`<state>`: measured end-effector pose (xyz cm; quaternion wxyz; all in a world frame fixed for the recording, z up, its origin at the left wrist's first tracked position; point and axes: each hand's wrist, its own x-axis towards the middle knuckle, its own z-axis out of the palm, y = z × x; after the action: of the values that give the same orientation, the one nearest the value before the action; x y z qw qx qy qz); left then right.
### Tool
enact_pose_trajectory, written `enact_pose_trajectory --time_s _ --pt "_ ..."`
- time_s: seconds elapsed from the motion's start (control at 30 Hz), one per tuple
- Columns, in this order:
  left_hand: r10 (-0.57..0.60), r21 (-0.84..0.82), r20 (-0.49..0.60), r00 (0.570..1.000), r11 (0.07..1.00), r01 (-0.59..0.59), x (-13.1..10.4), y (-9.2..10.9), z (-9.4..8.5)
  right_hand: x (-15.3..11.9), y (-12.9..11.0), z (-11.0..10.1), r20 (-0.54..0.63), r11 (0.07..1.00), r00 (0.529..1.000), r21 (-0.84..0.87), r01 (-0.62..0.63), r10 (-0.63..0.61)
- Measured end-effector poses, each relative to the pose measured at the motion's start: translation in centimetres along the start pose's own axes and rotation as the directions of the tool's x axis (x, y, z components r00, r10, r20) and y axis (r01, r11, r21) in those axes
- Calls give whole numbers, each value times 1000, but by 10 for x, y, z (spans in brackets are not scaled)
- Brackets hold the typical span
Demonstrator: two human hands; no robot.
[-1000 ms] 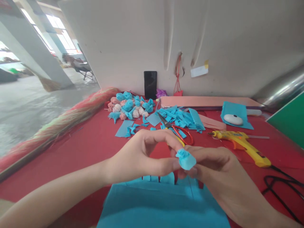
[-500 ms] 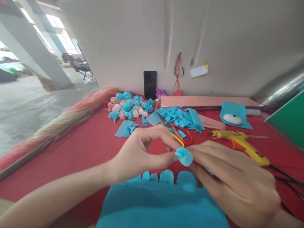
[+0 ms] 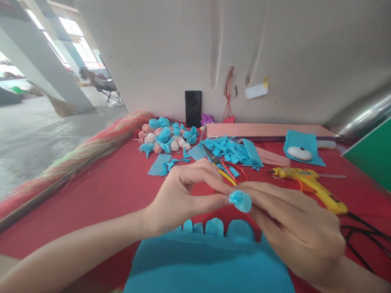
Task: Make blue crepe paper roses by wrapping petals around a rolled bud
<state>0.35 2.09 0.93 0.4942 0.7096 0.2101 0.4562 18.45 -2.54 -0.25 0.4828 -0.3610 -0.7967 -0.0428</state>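
A small blue paper flower [image 3: 240, 201] with a tight ruffled centre and a wider outer petal is held between both hands. My left hand [image 3: 186, 193] pinches its left side with thumb and forefinger. From the right, my right hand [image 3: 296, 228] closes its fingers on the flower; its lower part is hidden. Below them lies blue paper [image 3: 207, 264], with several rounded petal pieces [image 3: 240, 230] along its far edge. Just beyond the hands, scissors [image 3: 224, 167] with red and yellow handles lie among blue paper strips [image 3: 229, 149].
Finished blue, pink and white paper flowers [image 3: 165, 136] are heaped at the back left. A yellow glue gun [image 3: 314, 185] with a black cord lies at right. A phone [image 3: 193, 108] leans on the wall. A white oval object [image 3: 299, 153] rests on blue paper. A person sits far left.
The flower has shifted slightly right, with its ruffled centre turned a little. My right hand has changed its angle, its knuckles moving left; my left hand keeps its pinch.
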Motion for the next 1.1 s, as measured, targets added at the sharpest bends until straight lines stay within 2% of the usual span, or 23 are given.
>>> enact_pose_trajectory --time_s 0.13,0.23,0.4,0.57,0.67,0.93,1.03,1.1 --pt "51 4 9 999 999 -51 -2 2 2 4 -2 -1 61 973 992 195 -122 113" --pt "59 19 21 998 998 -60 -2 4 3 7 -3 -1 114 939 982 293 -179 151" --pt "10 4 57 998 1000 -10 -1 5 1 10 -3 -2 105 938 987 312 -149 122" --pt "-105 -37 135 985 993 111 2 8 -3 13 2 -1 163 914 981 373 -158 103" --pt "-141 -48 188 972 987 153 2 8 -4 12 5 -2 163 932 986 348 -99 44" --pt "29 47 160 987 998 -37 -1 6 0 4 2 -2 114 991 989 114 75 -88" --pt "91 94 145 985 990 -105 0 6 1 5 -1 0 58 994 994 59 94 -97" --pt "119 107 139 983 985 -134 0 7 2 6 -2 0 63 993 993 64 98 -102"
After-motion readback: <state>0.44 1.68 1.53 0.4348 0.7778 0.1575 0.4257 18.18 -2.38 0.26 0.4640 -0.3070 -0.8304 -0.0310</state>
